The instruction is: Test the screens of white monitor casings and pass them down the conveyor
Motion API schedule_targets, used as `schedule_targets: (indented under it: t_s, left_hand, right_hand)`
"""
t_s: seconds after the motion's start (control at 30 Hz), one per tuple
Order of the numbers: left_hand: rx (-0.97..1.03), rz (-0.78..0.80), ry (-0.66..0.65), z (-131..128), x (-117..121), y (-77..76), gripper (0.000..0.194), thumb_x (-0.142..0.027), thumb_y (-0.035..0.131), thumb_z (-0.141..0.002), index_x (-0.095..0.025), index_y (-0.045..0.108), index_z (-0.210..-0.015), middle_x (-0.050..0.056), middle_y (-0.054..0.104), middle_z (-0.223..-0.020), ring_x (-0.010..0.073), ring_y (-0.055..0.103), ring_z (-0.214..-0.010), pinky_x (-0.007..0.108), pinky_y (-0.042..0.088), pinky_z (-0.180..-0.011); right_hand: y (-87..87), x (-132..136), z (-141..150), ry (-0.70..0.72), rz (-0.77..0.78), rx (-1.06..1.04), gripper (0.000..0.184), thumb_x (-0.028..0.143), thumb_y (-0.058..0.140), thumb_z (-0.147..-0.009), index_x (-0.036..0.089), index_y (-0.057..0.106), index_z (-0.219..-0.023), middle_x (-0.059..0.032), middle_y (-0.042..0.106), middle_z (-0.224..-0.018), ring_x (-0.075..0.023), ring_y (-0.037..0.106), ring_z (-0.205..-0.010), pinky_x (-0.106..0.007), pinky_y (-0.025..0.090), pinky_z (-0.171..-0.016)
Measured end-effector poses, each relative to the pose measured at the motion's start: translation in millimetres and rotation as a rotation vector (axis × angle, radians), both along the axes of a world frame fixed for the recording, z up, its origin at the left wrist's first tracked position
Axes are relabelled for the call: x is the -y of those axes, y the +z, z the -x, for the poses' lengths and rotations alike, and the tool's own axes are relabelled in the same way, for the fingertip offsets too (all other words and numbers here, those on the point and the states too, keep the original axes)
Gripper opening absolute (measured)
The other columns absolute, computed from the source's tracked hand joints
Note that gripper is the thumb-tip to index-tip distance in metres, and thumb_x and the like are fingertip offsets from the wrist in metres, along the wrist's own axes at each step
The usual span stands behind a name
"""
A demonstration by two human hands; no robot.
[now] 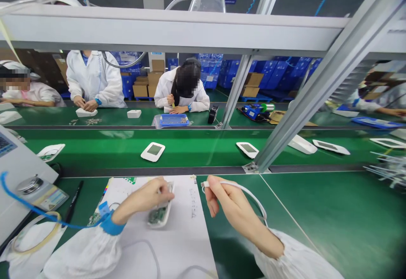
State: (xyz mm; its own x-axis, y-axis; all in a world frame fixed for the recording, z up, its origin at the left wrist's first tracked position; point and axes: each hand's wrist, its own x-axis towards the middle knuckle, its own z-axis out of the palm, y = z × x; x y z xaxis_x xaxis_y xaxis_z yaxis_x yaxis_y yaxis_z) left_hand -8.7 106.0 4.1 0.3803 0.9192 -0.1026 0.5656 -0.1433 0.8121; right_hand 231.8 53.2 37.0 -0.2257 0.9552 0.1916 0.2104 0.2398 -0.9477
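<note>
My left hand (154,193), with a blue strap at its wrist, grips a white plastic housing (167,216) by its upper end. A green circuit board (157,215) shows inside the housing, tilted above a white paper sheet (187,245). Between the thumb and fingers of my right hand (223,196) is the plug end of a white cable (253,194). The cable loops back over that hand towards the wrist. A gap separates the plug from the housing.
Behind the sheet runs a green conveyor (196,148) carrying white devices, one with a grey screen (154,149). A slanted metal post (285,131) rises at right. A tape roll (36,232), a black pen (74,201) and a machine (19,165) lie left. Co-workers sit opposite.
</note>
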Motion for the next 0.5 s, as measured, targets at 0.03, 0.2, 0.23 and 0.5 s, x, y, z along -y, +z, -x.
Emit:
schedule_targets:
  t_s: [0.03,0.2,0.23,0.5]
  left_hand:
    - [0.047,-0.006,-0.004,0.2,2.1,12.9,0.025,-0.04,0.061,-0.08,-0.02,0.051,-0.067,0.001,0.059,-0.075,0.0196,0.058,-0.074,0.034,0.046,-0.071]
    - [0.524,0.154,0.096,-11.3,17.7,47.4,0.028,-0.048,0.048,-0.09,-0.022,0.04,-0.095,0.014,0.067,-0.112,0.0274,0.069,-0.097,0.044,0.054,-0.083]
    - [0.556,0.179,0.134,-15.6,19.0,43.5,0.033,-0.048,0.054,-0.087,-0.023,0.038,-0.101,0.015,0.067,-0.114,0.0281,0.07,-0.097,0.045,0.055,-0.083]
    - [0.137,-0.012,0.169,-33.7,29.4,-4.0,0.046,-0.046,0.065,-0.078,-0.021,0.055,-0.116,0.013,0.062,-0.11,0.0337,0.06,-0.104,0.051,0.043,-0.094]
  right_hand:
    - [-0.2,-0.7,-0.1,0.003,0.003,-0.004,0.062,0.063,0.033,-0.098,0.022,0.051,-0.056,-0.0001,0.052,-0.045,-0.0176,0.053,-0.052,-0.031,0.041,-0.065]
    - [-8.3,-10.3,4.3,0.008,0.016,-0.005,0.06,0.061,0.034,-0.099,0.02,0.054,-0.06,-0.0003,0.056,-0.051,-0.0173,0.056,-0.055,-0.029,0.043,-0.064]
    - [-10.7,-12.9,5.7,0.026,0.034,-0.007,0.06,0.062,0.035,-0.099,0.02,0.056,-0.061,-0.0013,0.058,-0.055,-0.0176,0.058,-0.058,-0.029,0.044,-0.065]
    - [-5.2,-13.5,0.9,0.055,-0.027,0.019,0.059,0.058,0.034,-0.101,0.019,0.059,-0.064,-0.0026,0.062,-0.065,-0.0186,0.061,-0.068,-0.029,0.045,-0.071]
